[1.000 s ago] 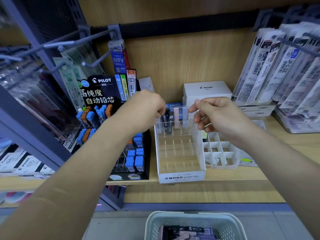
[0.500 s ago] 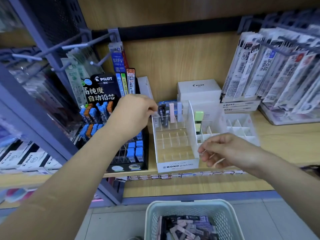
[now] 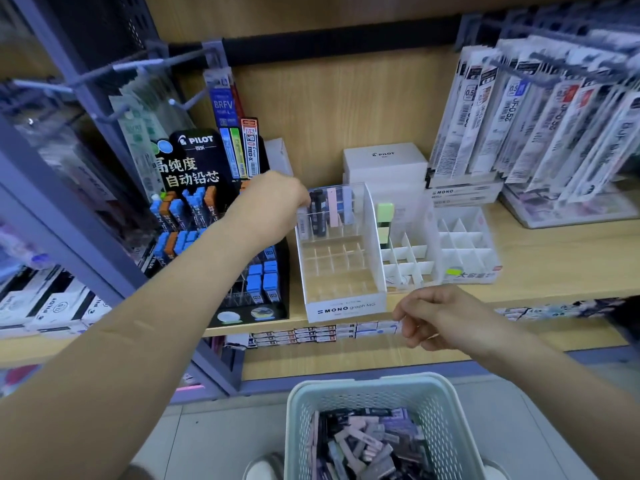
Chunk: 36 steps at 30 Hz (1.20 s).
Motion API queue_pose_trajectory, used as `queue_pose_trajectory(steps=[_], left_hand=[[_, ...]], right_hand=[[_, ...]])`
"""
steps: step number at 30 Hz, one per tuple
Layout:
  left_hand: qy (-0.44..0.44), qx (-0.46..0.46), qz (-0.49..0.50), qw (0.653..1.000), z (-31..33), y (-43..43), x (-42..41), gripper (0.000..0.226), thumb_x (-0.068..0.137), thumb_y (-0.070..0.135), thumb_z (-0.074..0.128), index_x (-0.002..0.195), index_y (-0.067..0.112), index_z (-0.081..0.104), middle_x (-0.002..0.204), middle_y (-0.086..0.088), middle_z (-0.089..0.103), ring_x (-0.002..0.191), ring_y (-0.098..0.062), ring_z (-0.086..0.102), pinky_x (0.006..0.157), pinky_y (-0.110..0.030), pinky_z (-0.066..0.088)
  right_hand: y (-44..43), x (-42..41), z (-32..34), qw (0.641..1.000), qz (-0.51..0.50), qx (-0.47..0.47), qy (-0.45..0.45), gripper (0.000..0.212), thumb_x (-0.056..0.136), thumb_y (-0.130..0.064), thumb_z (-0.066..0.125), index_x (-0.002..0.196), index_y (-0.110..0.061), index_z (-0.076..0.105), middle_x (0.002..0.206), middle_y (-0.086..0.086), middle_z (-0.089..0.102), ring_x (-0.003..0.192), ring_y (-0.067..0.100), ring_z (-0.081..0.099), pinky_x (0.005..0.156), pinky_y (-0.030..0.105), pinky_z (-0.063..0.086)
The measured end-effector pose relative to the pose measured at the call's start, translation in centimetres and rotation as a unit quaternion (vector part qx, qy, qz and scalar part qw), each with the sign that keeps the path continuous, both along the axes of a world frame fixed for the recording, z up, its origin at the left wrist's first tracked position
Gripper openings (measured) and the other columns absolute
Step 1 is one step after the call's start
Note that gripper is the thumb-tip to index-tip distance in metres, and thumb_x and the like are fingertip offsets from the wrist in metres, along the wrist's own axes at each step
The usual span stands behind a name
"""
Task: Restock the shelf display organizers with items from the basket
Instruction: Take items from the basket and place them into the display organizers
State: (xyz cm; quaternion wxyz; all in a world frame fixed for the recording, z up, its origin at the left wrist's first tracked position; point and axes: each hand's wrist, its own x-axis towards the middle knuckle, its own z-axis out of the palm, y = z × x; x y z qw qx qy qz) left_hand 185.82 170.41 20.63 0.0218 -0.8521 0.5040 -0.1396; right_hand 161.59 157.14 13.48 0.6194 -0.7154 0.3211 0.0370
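A clear MONO organizer [image 3: 343, 308] stands on the wooden shelf, with several slim lead cases [image 3: 329, 211] upright in its back row and its front slots bare. My left hand [image 3: 273, 199] reaches to the organizer's back-left corner, fingers curled down onto a pale lead case [image 3: 303, 223] in the end slot. My right hand [image 3: 433, 317] hovers in front of the shelf edge, fingers loosely curled with nothing in them. Below it sits the pale green basket [image 3: 363, 386], holding several dark and pastel lead cases [image 3: 363, 445].
A black Pilot lead display [image 3: 207, 168] with blue and orange cases stands left of the organizer. To the right are a white divided tray [image 3: 460, 244] with a green item [image 3: 385, 213], a white Pilot box [image 3: 384, 161] and hanging refill packs [image 3: 536, 126]. Metal hooks [image 3: 114, 71] jut out at upper left.
My right hand has drawn back from the organizer's back row, down to the shelf's front edge. My left hand has stayed at the back-left corner. More of the basket shows.
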Motion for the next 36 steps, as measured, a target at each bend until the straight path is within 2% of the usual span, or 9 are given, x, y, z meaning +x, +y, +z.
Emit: queue_pose_trajectory(steps=[7,14,16,19,21,24,30,33,36], left_hand=[[0.122,-0.098,-0.074,0.985,-3.0,1.8,-6.8,0.034,0.085,0.01,0.045,0.104,0.015,0.072,0.107,-0.005,0.071,0.1,-0.027,0.064,0.087,-0.041,0.051],[0.282,0.185,-0.044,0.94,-16.7,4.4,-12.0,0.03,0.086,0.011,0.044,0.101,0.018,0.069,0.102,-0.005,0.069,0.096,-0.026,0.062,0.081,-0.037,0.052],[0.338,0.237,-0.003,0.911,-20.9,5.1,-12.4,0.029,0.088,0.007,0.045,0.102,0.012,0.07,0.1,-0.008,0.068,0.095,-0.028,0.061,0.082,-0.037,0.052],[0.396,0.24,0.072,0.883,-27.1,6.0,-13.5,0.029,0.09,0.01,0.046,0.101,0.015,0.073,0.098,-0.004,0.07,0.096,-0.023,0.063,0.089,-0.03,0.05],[0.458,0.228,0.113,0.852,-30.5,6.6,-15.4,0.025,0.091,0.016,0.05,0.103,0.016,0.072,0.105,-0.002,0.071,0.101,-0.022,0.064,0.085,-0.027,0.048],[0.522,0.242,0.105,0.811,-33.7,6.7,-19.0,0.031,0.088,0.031,0.06,0.116,0.018,0.062,0.112,-0.009,0.066,0.102,-0.027,0.062,0.081,-0.031,0.048],[0.462,0.274,0.073,0.84,-35.4,6.6,-20.8,0.077,0.074,0.037,0.076,0.134,0.014,0.033,0.135,-0.01,0.044,0.119,-0.033,0.048,0.094,-0.037,0.044],[0.464,0.286,0.068,0.836,-35.7,6.7,-20.9,0.072,0.073,0.03,0.074,0.131,0.018,0.032,0.132,-0.01,0.046,0.114,-0.031,0.052,0.088,-0.038,0.048],[0.442,0.312,0.052,0.84,-35.7,6.7,-20.7,0.075,0.073,0.02,0.07,0.136,0.017,0.031,0.133,-0.013,0.044,0.115,-0.034,0.052,0.086,-0.039,0.049]], right_hand=[[1.9,-1.6,-7.2,0.992,-0.089,0.08,0.03,0.022,0.099,-0.017,0.052,0.09,-0.005,0.068,0.071,0.008,0.066,0.058,0.017,0.061,0.055,0.025,0.043],[3.6,-2.7,-16.9,0.98,-0.143,0.07,0.117,0.012,0.096,-0.011,0.057,0.087,-0.009,0.065,0.087,0.011,0.064,0.067,0.019,0.051,0.054,0.022,0.039],[3.8,-2.8,-19.4,0.98,-0.113,0.048,0.155,0.014,0.099,-0.011,0.051,0.095,-0.007,0.064,0.08,0.006,0.056,0.063,0.015,0.045,0.049,0.017,0.035],[4.1,-3.1,-23.1,0.979,-0.069,0.033,0.19,0.024,0.099,-0.008,0.045,0.101,0.014,0.056,0.078,0.009,0.041,0.063,0.016,0.034,0.051,0.023,0.028],[4.8,-3.5,-25.5,0.974,0.008,0.005,0.224,0.026,0.099,-0.018,0.049,0.116,0.001,0.056,0.102,0.013,0.056,0.079,0.021,0.049,0.065,0.026,0.037],[6.0,-4.3,-27.8,0.951,0.147,-0.068,0.265,0.06,0.09,-0.035,0.065,0.142,-0.017,0.042,0.134,0.01,0.055,0.114,0.028,0.056,0.094,0.035,0.046],[5.7,-4.6,-28.1,0.869,0.347,-0.249,0.251,0.089,0.074,-0.033,0.079,0.149,-0.028,0.031,0.15,0.002,0.041,0.136,0.024,0.036,0.105,0.033,0.029],[5.7,-4.4,-28.7,0.866,0.351,-0.244,0.26,0.083,0.067,-0.038,0.082,0.14,-0.023,0.045,0.137,0.004,0.054,0.124,0.025,0.048,0.096,0.031,0.04],[6.5,-4.8,-29.2,0.869,0.337,-0.223,0.287,0.094,0.054,-0.054,0.077,0.138,-0.026,0.044,0.137,0.007,0.049,0.125,0.03,0.044,0.101,0.044,0.042]])
